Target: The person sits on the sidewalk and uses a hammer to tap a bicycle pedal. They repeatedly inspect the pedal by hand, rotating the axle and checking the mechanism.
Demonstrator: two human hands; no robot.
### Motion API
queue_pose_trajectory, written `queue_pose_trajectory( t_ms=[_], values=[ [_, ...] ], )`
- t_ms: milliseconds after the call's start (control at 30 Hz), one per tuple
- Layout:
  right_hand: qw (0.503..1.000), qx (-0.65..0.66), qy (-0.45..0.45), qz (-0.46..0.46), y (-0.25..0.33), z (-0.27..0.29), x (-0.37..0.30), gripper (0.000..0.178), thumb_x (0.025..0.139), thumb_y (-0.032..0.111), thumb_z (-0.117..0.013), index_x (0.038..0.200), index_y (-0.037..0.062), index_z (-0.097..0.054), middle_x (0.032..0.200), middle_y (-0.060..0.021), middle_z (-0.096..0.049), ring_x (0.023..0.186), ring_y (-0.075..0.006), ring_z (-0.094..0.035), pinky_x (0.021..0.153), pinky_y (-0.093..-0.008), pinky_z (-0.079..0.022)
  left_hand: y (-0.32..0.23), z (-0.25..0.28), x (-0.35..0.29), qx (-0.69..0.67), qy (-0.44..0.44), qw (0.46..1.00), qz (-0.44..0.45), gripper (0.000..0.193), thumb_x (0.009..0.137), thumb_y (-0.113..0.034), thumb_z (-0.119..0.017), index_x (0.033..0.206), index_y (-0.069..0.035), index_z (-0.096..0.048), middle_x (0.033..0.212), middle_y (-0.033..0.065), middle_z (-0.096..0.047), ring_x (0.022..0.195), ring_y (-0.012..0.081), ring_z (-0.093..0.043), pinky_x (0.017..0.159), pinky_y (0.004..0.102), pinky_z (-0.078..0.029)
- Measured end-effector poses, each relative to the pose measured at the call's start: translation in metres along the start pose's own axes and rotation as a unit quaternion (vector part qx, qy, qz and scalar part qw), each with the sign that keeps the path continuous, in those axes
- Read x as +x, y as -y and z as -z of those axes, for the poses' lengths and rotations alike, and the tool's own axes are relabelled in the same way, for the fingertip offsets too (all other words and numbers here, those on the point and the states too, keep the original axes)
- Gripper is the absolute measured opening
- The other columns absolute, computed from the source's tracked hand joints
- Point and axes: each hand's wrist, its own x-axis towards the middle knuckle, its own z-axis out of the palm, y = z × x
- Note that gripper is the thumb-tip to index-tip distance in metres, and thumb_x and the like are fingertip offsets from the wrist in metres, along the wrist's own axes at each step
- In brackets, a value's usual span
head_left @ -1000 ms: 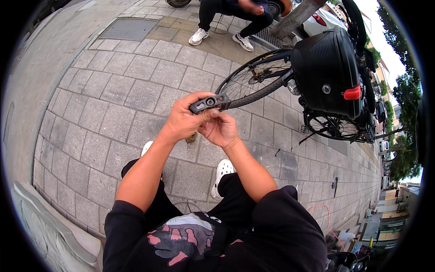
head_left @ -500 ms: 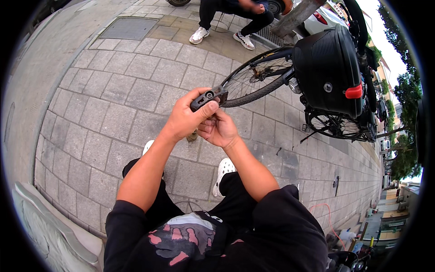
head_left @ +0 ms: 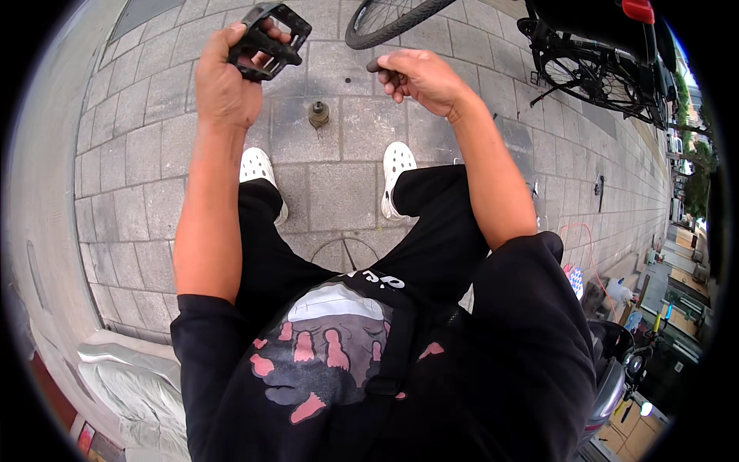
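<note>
My left hand is closed on a black bicycle pedal with an open cage frame, raised at the upper left. Some fingers pass through and behind the frame. My right hand is apart from it, to the right, fingers curled in. Between its thumb and fingertips is a small dark piece, too small to name. A small round dark spot shows between the hands; I cannot tell whether it is a loose part or a mark. A brownish, narrow-topped container stands on the paving below.
A bicycle tyre enters at the top, and another bicycle wheel shows at the upper right. My white clogs rest on grey paving. A pale padded seat is at the lower left, an orange cord at the right.
My hands, together on the pedal before, have come apart. The left one has carried the pedal up and left; the right one has moved up and right. The view has tilted down.
</note>
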Motion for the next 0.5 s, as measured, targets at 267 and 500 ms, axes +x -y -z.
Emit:
queue_pose_trajectory(
  t_ms=[267, 500],
  values=[
    [0.943, -0.107, -0.300, -0.100, -0.134, 0.126, -0.122, 0.039, 0.101, 0.027, -0.063, 0.129, 0.0011, -0.071, 0.107, -0.0046, -0.073, 0.080, -0.0125, -0.064, 0.066, -0.0302, -0.053, 0.014, 0.018, 0.009, -0.019, -0.017, 0.997, 0.077, 0.043, 0.100, -0.026, -0.051, 0.119, 0.011, -0.062, 0.112, 0.0219, -0.069, 0.113, 0.0399, -0.066, 0.108, 0.0512, -0.047],
    [0.892, -0.229, -0.288, -0.264, -0.401, 0.074, -0.176, 0.049, 0.088, 0.024, -0.065, 0.128, -0.0038, -0.071, 0.127, -0.0295, -0.070, 0.123, -0.0416, -0.067, 0.105, -0.0433, -0.053, 0.038, 0.036, -0.001, 0.054, -0.120, 0.974, 0.185, 0.042, 0.101, -0.030, -0.055, 0.127, 0.003, -0.064, 0.123, 0.0160, -0.069, 0.126, 0.0359, -0.064, 0.108, 0.0594, -0.048]
  ],
)
